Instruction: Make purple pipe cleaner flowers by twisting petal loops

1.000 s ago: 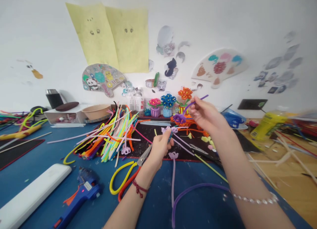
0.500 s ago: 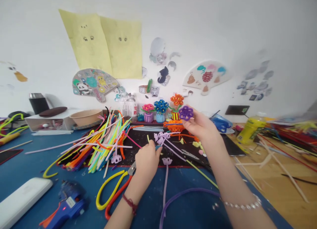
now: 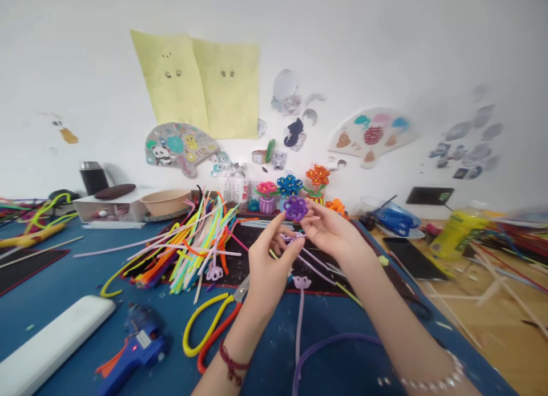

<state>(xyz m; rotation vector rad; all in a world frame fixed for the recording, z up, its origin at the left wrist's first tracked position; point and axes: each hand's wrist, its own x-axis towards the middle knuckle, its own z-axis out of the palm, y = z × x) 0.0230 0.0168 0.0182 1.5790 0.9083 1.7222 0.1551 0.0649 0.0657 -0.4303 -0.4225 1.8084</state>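
My right hand (image 3: 331,230) grips a dark purple pipe-cleaner flower (image 3: 295,208) by its right side, holding it up above the black mat. My left hand (image 3: 269,265) is raised close beside it. Its index finger reaches the flower's left edge, and its thumb is apart, lower down. Behind the fingers lie pale lilac pipe-cleaner flowers, partly hidden. One lilac flower with a long stem (image 3: 302,283) lies below the hands. Scissors (image 3: 214,322) with yellow and red handles lie beside my left wrist. A long purple pipe cleaner (image 3: 338,339) curves across the blue tabletop.
A heap of coloured pipe cleaners (image 3: 197,242) lies to the left. A blue glue gun (image 3: 139,342) with a red light and a white case (image 3: 60,344) are at front left. Small potted flowers (image 3: 290,186) stand by the wall. A phone (image 3: 416,258) and yellow bottle (image 3: 458,230) are right.
My left hand has risen from the mat to the flower, its fingers now spread. My right hand has brought the flower left and slightly lower. The whole view has shifted.
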